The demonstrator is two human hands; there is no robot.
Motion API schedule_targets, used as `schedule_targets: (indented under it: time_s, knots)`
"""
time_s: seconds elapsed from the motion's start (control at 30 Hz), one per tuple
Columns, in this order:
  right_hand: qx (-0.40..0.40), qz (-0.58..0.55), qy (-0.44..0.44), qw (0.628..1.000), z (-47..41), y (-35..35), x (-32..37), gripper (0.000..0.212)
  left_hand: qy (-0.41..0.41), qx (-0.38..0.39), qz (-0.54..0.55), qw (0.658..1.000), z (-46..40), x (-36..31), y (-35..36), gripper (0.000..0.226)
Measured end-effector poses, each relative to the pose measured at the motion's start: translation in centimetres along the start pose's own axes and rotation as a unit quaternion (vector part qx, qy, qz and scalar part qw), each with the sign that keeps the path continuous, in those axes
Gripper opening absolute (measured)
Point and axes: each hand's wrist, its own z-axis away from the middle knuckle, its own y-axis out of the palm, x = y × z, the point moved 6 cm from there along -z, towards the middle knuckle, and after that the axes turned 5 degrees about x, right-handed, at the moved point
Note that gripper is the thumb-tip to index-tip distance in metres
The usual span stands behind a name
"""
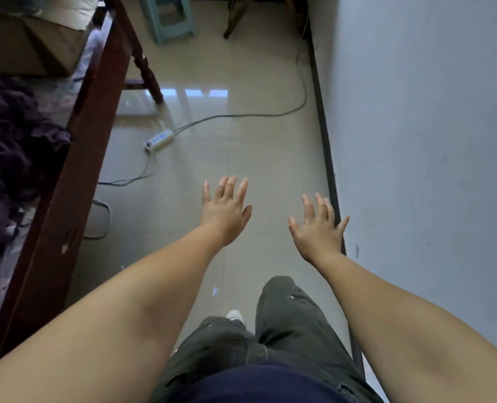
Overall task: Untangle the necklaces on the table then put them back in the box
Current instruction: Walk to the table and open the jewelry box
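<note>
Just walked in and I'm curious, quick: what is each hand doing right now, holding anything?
Left hand: open, fingers spread, holding nothing.
Right hand: open, fingers spread, holding nothing.

I see a glossy beige tiled floor (pixel 241 158). A white power strip (pixel 158 140) lies on it, its grey cable (pixel 270 114) curving off toward the pale wall (pixel 430 141) on the right. A dark wooden bed frame (pixel 75 158) runs down the left, with purple bedding (pixel 11 135) and a cardboard box (pixel 26 45) on it. Farther off stands a teal plastic stool (pixel 168 17).
</note>
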Motion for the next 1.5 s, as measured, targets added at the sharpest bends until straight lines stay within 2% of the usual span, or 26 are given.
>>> schedule_targets:
  time_s: [0.13, 0.33, 0.5, 0.67, 1.03, 1.3, 1.5]
  knots:
    - [0.005, 0.011, -0.003, 1.000, -9.2, -2.4, 0.2, 0.061, 0.022, 0.003, -0.023, 0.999, -9.1, 0.3, -2.3, 0.060]
    - [0.023, 0.045, -0.047, 0.998, -24.7, -8.4, 1.0, 0.061, -0.026, 0.026, 0.012, 0.999, -22.8, 1.0, -6.8, 0.060]
    - [0.031, 0.053, -0.058, 0.996, -36.4, -13.4, 3.4, 0.060, -0.040, 0.005, 0.034, 0.999, -32.9, 2.2, -11.9, 0.060]
    - [0.031, 0.060, -0.087, 0.994, -48.4, -16.5, 8.0, 0.059, -0.084, 0.018, 0.028, 0.996, -44.0, 6.7, -15.1, 0.059]
    - [0.008, 0.033, -0.040, 0.999, -73.7, -26.7, 17.8, 0.057, -0.070, 0.013, 0.014, 0.997, -70.7, 18.1, -26.6, 0.058]
    - [-0.003, 0.034, -0.015, 0.999, -92.3, -32.8, 17.4, 0.057, 0.021, 0.009, 0.001, 1.000, -90.7, 16.4, -31.9, 0.058]
    - [-0.003, 0.042, -0.026, 0.999, -106.9, -39.6, 14.9, 0.056, -0.012, -0.002, 0.029, 1.000, -105.9, 15.2, -37.5, 0.058]
